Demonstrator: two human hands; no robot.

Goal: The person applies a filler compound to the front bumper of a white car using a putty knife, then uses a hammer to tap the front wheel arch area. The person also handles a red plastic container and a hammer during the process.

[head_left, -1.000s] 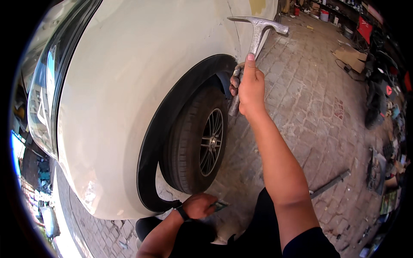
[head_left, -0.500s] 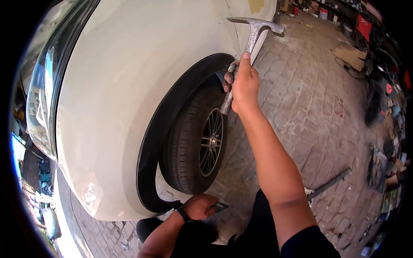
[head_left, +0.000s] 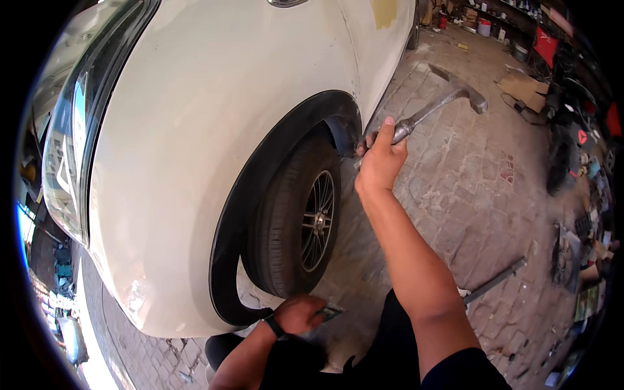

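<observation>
My right hand [head_left: 382,162] is wrapped round the handle of a metal hammer [head_left: 434,107] with a long narrow peen. Its head points up and to the right, over the paved floor, apart from the car. Low in the middle, my left hand [head_left: 300,314] is closed on a small flat greenish piece [head_left: 333,314], whose kind I cannot make out. That hand is close to the lower end of the black wheel arch trim [head_left: 223,260]. Inside the arch stands the front tyre [head_left: 276,227] with a spoked alloy rim [head_left: 318,221].
The pale car fender [head_left: 175,169] fills the left side, with a headlight [head_left: 65,156] at its edge. A metal bar [head_left: 494,281] lies on the brick paving [head_left: 448,214] at my right. Cardboard [head_left: 523,90] and assorted parts line the far right.
My right hand has moved down and slightly right. The hammer has swung away from the fender, its head now tilted to the right. My left hand has hardly moved.
</observation>
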